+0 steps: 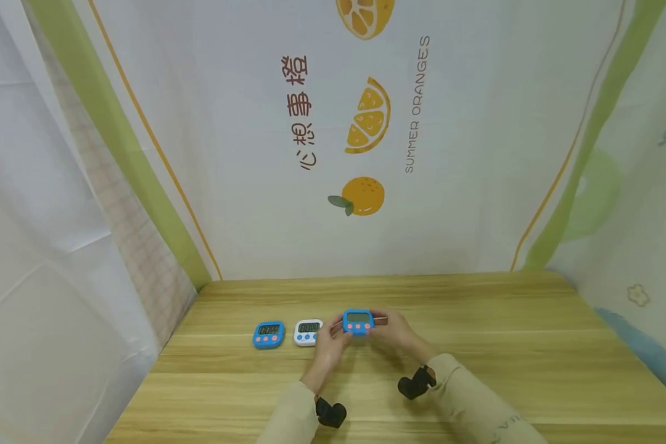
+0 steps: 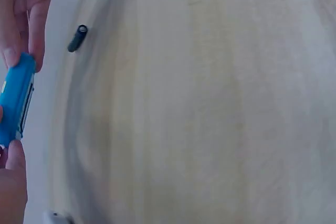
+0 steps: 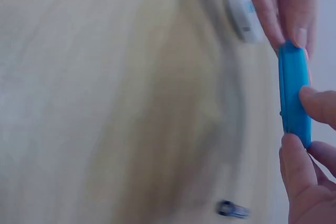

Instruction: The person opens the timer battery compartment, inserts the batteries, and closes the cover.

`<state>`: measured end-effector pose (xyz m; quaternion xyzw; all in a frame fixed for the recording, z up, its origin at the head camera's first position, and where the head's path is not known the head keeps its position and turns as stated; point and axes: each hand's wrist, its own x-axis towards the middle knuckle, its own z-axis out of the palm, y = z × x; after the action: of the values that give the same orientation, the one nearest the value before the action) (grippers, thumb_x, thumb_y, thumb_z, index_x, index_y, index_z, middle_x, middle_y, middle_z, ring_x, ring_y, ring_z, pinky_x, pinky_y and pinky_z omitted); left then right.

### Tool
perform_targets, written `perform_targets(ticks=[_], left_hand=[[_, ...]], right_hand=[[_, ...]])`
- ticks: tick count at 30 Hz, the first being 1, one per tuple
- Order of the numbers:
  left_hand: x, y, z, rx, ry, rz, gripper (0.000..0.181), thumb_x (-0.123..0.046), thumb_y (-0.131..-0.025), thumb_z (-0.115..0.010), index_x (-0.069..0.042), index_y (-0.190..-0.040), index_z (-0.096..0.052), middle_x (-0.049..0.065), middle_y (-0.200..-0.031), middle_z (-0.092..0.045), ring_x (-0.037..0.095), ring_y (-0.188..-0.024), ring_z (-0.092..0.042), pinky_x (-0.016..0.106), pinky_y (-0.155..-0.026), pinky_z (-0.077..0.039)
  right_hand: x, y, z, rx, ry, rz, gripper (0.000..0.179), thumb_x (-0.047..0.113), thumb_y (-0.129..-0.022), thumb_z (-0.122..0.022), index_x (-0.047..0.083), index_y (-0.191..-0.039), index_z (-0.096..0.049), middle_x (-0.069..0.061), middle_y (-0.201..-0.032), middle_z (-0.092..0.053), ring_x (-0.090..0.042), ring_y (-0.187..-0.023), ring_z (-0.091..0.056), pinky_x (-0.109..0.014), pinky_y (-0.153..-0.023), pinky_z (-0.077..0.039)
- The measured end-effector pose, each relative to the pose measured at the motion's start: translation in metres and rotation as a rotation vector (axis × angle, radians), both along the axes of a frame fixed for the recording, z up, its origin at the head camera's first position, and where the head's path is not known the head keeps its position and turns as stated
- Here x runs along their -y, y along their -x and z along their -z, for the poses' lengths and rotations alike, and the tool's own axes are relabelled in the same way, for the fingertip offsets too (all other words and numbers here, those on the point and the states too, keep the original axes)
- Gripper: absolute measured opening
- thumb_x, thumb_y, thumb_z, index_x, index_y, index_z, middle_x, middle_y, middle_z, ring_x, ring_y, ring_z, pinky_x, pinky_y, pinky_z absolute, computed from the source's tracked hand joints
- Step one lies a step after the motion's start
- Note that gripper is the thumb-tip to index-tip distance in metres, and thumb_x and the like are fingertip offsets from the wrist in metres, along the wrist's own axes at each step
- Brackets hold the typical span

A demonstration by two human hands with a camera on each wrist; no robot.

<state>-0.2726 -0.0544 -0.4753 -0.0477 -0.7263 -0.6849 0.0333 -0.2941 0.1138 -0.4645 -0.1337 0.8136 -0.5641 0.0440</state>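
Both hands hold a blue digital timer (image 1: 357, 322) between them, raised off the table. Its display looks blank above a row of pink buttons. My left hand (image 1: 330, 346) pinches one end, and my right hand (image 1: 395, 333) pinches the other. In the right wrist view, the right thumb lies on the broad side of the blue timer (image 3: 295, 90). A white digital timer (image 1: 306, 333) with blue buttons lies on the table, partly covered by the left hand. Beside the right hand lies a small dark cylinder (image 2: 77, 38), like a battery, on the table.
Another blue timer (image 1: 269, 335) with pink buttons lies left of the white one. The wooden table (image 1: 477, 394) ends against a white curtain (image 1: 255, 203) printed with oranges. More cloth hangs at both sides. Black wrist cameras (image 1: 330, 412) sit on both wrists.
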Motion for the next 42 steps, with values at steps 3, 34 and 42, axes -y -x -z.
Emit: perform_targets(ticks=[3,34,42], left_hand=[[0.005,0.001,-0.010,-0.013,-0.021,0.041,0.050,0.003,-0.081,-0.059,0.012,-0.125,-0.039,0.028,-0.118,-0.047,0.036,-0.110,-0.047,0.028,-0.085,-0.047],[0.022,-0.015,-0.065,0.094,-0.163,0.117,0.047,-0.030,-0.084,-0.061,0.011,-0.105,-0.054,0.008,-0.086,-0.062,0.022,-0.086,-0.062,0.032,-0.081,-0.049],[0.026,-0.018,-0.067,0.099,-0.098,0.153,0.047,-0.038,-0.085,-0.057,0.006,-0.103,-0.053,0.010,-0.090,-0.058,0.018,-0.082,-0.061,0.031,-0.081,-0.049]], right_hand=[[-0.007,0.000,-0.013,-0.017,0.025,-0.061,0.054,0.010,-0.079,-0.066,-0.012,-0.123,-0.043,-0.027,-0.116,-0.050,-0.039,-0.103,-0.051,-0.039,-0.078,-0.050],[-0.012,-0.017,-0.068,-0.069,0.076,-0.132,0.039,0.025,-0.088,-0.056,-0.006,-0.111,-0.053,-0.014,-0.102,-0.057,-0.028,-0.094,-0.057,-0.036,-0.082,-0.049],[-0.010,-0.033,-0.084,-0.201,0.034,-0.158,0.024,0.008,-0.086,-0.057,-0.009,-0.104,-0.055,-0.016,-0.096,-0.058,-0.036,-0.087,-0.057,-0.041,-0.074,-0.050]])
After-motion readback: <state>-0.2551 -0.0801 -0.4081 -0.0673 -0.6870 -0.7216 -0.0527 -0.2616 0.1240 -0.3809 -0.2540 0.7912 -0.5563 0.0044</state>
